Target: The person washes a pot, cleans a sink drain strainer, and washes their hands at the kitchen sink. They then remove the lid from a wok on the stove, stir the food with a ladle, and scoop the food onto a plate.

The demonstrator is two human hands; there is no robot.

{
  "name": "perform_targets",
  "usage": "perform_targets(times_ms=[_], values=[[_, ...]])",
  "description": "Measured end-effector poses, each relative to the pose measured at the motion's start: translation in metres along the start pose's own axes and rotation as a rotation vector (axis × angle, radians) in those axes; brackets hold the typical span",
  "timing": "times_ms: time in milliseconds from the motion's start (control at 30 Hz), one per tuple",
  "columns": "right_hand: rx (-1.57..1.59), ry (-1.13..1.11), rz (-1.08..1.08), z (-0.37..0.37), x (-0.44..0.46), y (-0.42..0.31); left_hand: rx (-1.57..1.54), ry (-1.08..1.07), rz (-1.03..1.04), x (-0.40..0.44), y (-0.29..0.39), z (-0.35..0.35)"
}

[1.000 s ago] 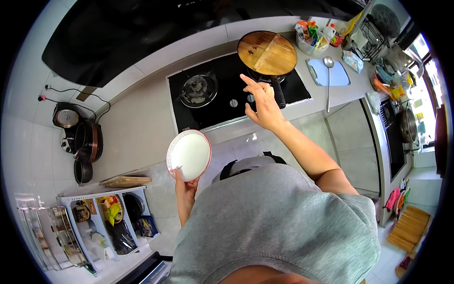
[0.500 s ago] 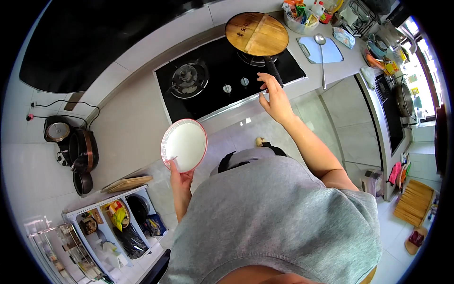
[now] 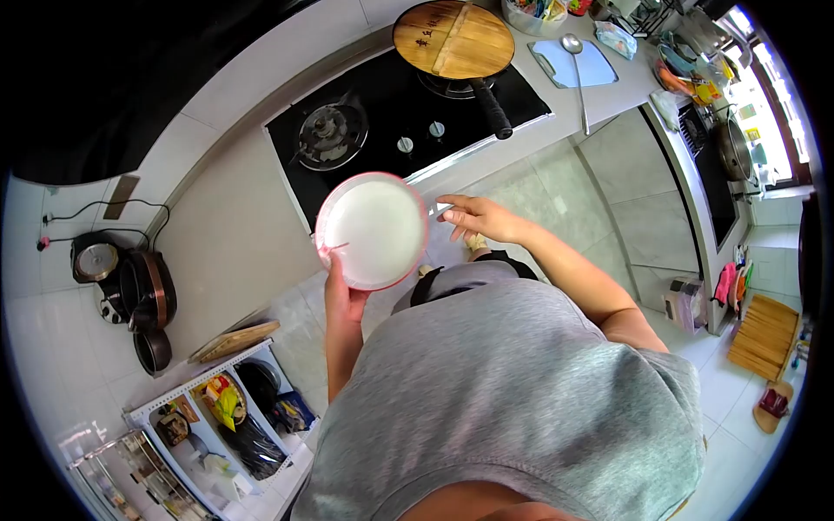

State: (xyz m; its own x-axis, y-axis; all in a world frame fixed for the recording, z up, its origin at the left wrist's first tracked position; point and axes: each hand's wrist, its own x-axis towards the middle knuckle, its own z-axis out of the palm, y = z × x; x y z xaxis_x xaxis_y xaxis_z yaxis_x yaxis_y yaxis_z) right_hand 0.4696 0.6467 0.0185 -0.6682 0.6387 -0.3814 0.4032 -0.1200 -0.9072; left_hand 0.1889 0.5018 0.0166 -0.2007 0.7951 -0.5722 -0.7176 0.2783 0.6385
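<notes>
My left hand [image 3: 341, 291] grips the near-left rim of a white bowl [image 3: 375, 227] with a red edge. The bowl is tipped so that its pale inside faces me; nothing shows in it. Just right of the bowl, apart from it, my right hand [image 3: 480, 217] hangs in the air with its fingers stretched out and holding nothing. Beyond the hands, a pan with a black handle [image 3: 493, 108] sits on the right burner under a round wooden lid [image 3: 454, 39].
The black gas hob [image 3: 373, 117] has a bare left burner [image 3: 330, 135]. A ladle [image 3: 575, 69] lies across a light-blue cutting board [image 3: 591, 65] on the right counter. An appliance [image 3: 143, 286] stands at left, above a storage rack [image 3: 208, 417].
The bowl in my left hand has come up and to the right. My right hand has drawn back from beside the pan handle toward the bowl. The view has shifted slightly.
</notes>
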Motion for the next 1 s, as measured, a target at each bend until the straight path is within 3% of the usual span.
perform_targets(times_ms=[33,167,233,300,367,433,467,500,567,633,733,833,1000], values=[[0.242,-0.056,0.028,0.002,-0.003,-0.002,0.009,-0.005,-0.003,0.005,0.001,0.013],[0.561,-0.075,0.072,-0.011,-0.028,-0.027,0.09,-0.116,-0.037,0.037,-0.006,0.063],[0.743,0.143,-0.094,-0.023,-0.03,-0.009,0.184,-0.154,-0.071,0.048,-0.007,0.095],[0.703,0.167,-0.024,-0.05,-0.036,0.012,0.336,-0.206,-0.033,0.054,-0.005,0.135],[0.926,0.362,-0.078,-0.072,-0.05,0.014,0.45,-0.354,-0.034,0.07,0.0,0.168],[1.005,0.417,-0.128,-0.1,-0.061,0.023,0.569,-0.502,-0.008,0.092,0.01,0.204],[1.082,0.475,-0.169,-0.114,-0.066,0.029,0.724,-0.505,0.101,0.118,0.01,0.217],[1.086,0.466,-0.175,-0.129,-0.072,0.037,0.876,-0.504,0.211,0.147,0.011,0.232],[1.055,0.577,-0.182,-0.158,-0.083,0.055,1.38,-0.344,0.675,0.192,0.023,0.278],[1.05,0.628,-0.171,-0.184,-0.09,0.089,1.606,-0.223,0.838,0.267,0.023,0.306],[1.042,0.722,-0.161,-0.209,-0.104,0.103,1.801,-0.108,0.818,0.35,0.021,0.354],[1.033,0.789,-0.125,-0.227,-0.115,0.111,1.929,-0.02,0.968,0.392,0.02,0.388],[1.067,0.839,-0.078,-0.247,-0.13,0.127,2.092,0.013,0.67,0.417,0.019,0.419]])
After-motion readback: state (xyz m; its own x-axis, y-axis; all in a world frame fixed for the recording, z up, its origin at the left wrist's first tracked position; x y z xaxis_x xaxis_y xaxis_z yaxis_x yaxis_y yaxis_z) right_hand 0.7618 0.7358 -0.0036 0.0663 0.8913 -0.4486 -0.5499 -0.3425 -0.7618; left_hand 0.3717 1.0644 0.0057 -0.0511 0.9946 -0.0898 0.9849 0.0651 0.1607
